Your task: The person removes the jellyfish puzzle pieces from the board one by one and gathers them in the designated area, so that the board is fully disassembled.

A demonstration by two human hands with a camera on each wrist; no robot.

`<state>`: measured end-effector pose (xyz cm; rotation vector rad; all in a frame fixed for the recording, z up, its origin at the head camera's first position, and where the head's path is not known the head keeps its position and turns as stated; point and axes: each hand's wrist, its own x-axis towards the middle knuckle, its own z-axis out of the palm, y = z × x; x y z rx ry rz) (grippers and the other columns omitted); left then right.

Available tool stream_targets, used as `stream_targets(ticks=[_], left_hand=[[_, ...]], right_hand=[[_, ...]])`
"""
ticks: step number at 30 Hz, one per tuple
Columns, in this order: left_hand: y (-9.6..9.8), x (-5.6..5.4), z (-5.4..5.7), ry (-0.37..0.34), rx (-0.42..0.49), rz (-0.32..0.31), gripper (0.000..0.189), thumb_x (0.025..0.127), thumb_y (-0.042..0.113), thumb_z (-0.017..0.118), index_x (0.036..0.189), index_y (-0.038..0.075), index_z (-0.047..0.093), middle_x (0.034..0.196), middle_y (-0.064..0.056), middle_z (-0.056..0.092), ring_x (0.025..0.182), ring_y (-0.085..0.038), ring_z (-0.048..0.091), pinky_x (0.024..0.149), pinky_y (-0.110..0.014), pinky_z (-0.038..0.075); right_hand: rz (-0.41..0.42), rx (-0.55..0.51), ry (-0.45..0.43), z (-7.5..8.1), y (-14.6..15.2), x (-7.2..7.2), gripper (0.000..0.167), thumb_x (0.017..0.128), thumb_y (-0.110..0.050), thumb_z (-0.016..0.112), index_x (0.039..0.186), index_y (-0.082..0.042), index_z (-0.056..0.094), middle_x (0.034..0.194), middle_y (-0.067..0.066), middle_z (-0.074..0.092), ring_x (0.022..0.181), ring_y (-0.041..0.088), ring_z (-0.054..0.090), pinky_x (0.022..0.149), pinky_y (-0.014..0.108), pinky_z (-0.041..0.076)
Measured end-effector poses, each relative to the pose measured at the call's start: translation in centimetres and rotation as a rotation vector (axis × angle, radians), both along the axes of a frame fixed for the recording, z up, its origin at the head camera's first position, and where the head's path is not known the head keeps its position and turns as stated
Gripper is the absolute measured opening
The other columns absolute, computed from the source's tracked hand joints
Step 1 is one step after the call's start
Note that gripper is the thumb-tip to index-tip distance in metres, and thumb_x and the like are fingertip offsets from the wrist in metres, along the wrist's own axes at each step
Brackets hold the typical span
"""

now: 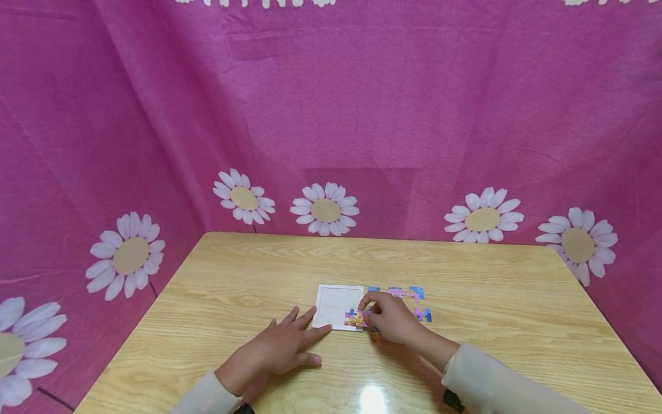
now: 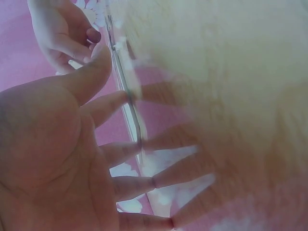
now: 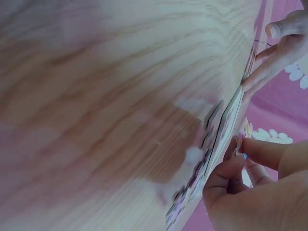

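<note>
A square white puzzle tray (image 1: 336, 302) with a raised rim lies on the table, its floor bare at the left. My left hand (image 1: 281, 345) rests with spread, straight fingers at the tray's lower left corner; the left wrist view shows its palm side (image 2: 53, 154). Between thumb and fingers, my right hand (image 1: 393, 319) pinches a yellow and pink jigsaw piece (image 1: 354, 318) over the tray's lower right corner. From the right wrist, that puzzle piece (image 3: 247, 128) shows tilted up beyond the fingertips. The right hand hides part of the tray's right side.
Several loose jigsaw pieces (image 1: 416, 293), blue and pink, lie right of the tray, partly behind the right hand. An orange piece (image 1: 374, 338) sits just below that hand. The wooden table (image 1: 258, 264) meets a pink cloth with daisies (image 1: 331, 115) at the back and left.
</note>
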<state>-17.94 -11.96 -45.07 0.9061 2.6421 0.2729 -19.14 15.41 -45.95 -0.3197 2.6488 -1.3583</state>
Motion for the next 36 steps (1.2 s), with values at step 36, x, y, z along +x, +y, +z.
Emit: stream_targets(ticks=[36], left_hand=[[0.0, 0.1, 0.0, -0.028, 0.023, 0.013, 0.068, 0.094, 0.063, 0.059, 0.156, 0.04, 0.045, 0.17, -0.011, 0.025, 0.153, -0.049, 0.021, 0.104, -0.082, 0.029]], right_hand=[[0.053, 0.044, 0.077, -1.1, 6.7, 3.3, 0.014, 0.095, 0.005, 0.066, 0.105, -0.004, 0.07, 0.079, -0.001, 0.069, 0.07, 0.01, 0.062, 0.06, 0.023, 0.048]])
